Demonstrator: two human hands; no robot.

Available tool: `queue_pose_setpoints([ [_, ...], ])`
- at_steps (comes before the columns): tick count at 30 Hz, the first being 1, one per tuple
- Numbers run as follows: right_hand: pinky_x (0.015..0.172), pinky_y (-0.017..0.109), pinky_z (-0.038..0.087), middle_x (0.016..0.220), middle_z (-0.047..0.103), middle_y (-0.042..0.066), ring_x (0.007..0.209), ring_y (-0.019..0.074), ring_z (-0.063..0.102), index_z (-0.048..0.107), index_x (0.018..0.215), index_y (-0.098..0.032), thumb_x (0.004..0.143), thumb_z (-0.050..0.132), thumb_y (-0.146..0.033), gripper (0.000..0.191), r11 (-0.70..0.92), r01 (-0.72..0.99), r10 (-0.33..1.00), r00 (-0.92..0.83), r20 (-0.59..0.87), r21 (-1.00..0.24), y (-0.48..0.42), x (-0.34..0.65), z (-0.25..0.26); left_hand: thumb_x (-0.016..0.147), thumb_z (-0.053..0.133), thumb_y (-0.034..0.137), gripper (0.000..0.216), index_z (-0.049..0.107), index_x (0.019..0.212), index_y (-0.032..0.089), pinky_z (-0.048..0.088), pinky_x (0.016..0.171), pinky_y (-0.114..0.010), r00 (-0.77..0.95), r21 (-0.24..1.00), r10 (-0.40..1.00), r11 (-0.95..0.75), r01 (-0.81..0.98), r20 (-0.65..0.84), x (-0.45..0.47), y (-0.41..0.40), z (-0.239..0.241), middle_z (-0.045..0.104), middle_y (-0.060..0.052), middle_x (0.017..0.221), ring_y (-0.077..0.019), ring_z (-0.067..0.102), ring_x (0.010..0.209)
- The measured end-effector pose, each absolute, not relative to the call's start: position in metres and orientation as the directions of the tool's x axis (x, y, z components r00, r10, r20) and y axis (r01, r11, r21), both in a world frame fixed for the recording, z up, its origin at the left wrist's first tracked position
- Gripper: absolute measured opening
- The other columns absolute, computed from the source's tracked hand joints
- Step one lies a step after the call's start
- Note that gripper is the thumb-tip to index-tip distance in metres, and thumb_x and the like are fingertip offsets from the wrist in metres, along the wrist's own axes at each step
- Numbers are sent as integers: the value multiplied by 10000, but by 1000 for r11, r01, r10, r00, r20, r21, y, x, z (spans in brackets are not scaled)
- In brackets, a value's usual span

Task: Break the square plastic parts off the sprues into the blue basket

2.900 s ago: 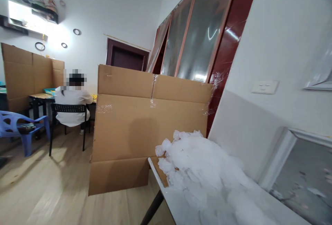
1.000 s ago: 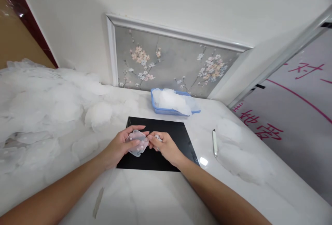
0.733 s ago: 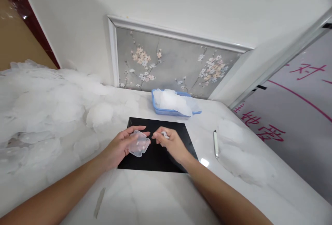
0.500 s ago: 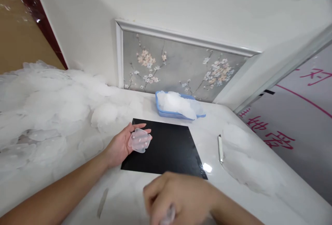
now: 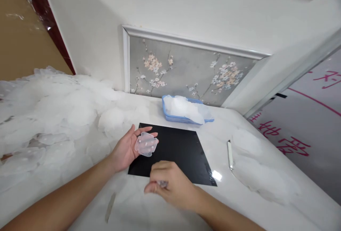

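My left hand point(image 5: 125, 151) is palm up at the left side of a black mat point(image 5: 181, 146), its fingers stretched out under a translucent, notched plastic piece point(image 5: 146, 144). Several small pale dots show on that piece. Nearer to me, over the mat's front edge, my right hand point(image 5: 173, 183) is closed with fingers curled. A small shiny clear bit point(image 5: 162, 183) shows between its thumb and fingers, too little of it visible to name. The two hands are apart.
A large heap of translucent white plastic pieces point(image 5: 58, 106) covers the table's left. Behind the mat stands a blue basket point(image 5: 178, 118) holding similar pieces. To the right lie a slim white-handled tool point(image 5: 229, 154) and more translucent pieces point(image 5: 263, 177). A grey strip point(image 5: 110, 208) lies in front.
My right hand has moved up and forward, from the bottom of the view to the mat's front edge. The plastic piece stays on my left hand. The view has shifted slightly.
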State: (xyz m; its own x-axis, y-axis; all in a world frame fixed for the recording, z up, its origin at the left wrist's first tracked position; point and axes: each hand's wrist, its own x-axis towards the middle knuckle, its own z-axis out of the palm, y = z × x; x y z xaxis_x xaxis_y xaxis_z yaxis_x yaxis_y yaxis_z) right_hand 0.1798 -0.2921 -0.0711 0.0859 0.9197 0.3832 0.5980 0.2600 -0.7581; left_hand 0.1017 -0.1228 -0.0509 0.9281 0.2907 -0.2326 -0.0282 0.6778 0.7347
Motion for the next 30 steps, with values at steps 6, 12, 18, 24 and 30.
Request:
queue_pose_setpoints([
  [6, 755, 314, 513, 1001, 606, 56, 879, 192, 616, 635, 1089, -245, 898, 532, -199, 222, 93, 650, 774, 429, 465, -754, -287, 201, -75, 959, 361, 529, 552, 557, 1257, 109, 489, 894, -397, 944, 724, 252, 690, -22, -212, 101, -119, -50, 626, -183, 1262, -291, 640, 1073],
  [12, 834, 412, 488, 1284, 542, 118, 1040, 275, 576, 512, 1323, -292, 825, 702, -309, 533, 58, 908, 819, 195, 540, -415, -279, 208, -84, 933, 335, 610, 642, 479, 1357, 150, 446, 952, -437, 958, 687, 179, 726, 27, -226, 96, -134, -46, 590, -158, 1310, -306, 575, 1166],
  [18, 703, 334, 453, 879, 722, 58, 757, 205, 587, 735, 924, -232, 919, 553, -405, 252, 39, 555, 781, 502, 372, -831, -273, 215, -79, 912, 296, 652, 679, 474, 1372, 185, 384, 1027, -443, 921, 997, 385, -20, 78, -64, 100, -123, -55, 575, -152, 1308, -310, 517, 1229],
  [24, 536, 240, 421, 782, 689, 44, 599, 138, 580, 717, 1002, -164, 745, 730, -497, 420, 18, -402, 880, 442, -177, -915, -273, 241, -81, 820, 605, 302, 194, 687, 981, 233, 23, 1117, -624, 752, 680, 602, -672, 293, 271, 92, -46, -51, 450, -124, 1431, -406, 150, 1396],
  [30, 612, 245, 482, 943, 728, 84, 729, 175, 672, 694, 1080, -153, 782, 703, -490, 450, 62, -548, 930, 336, -152, -834, -274, 246, -80, 704, 663, 183, 116, 626, 597, 208, 264, 1055, -584, 778, 493, 575, -768, 408, 252, 82, -18, -42, 562, -99, 1336, -398, 335, 1288],
])
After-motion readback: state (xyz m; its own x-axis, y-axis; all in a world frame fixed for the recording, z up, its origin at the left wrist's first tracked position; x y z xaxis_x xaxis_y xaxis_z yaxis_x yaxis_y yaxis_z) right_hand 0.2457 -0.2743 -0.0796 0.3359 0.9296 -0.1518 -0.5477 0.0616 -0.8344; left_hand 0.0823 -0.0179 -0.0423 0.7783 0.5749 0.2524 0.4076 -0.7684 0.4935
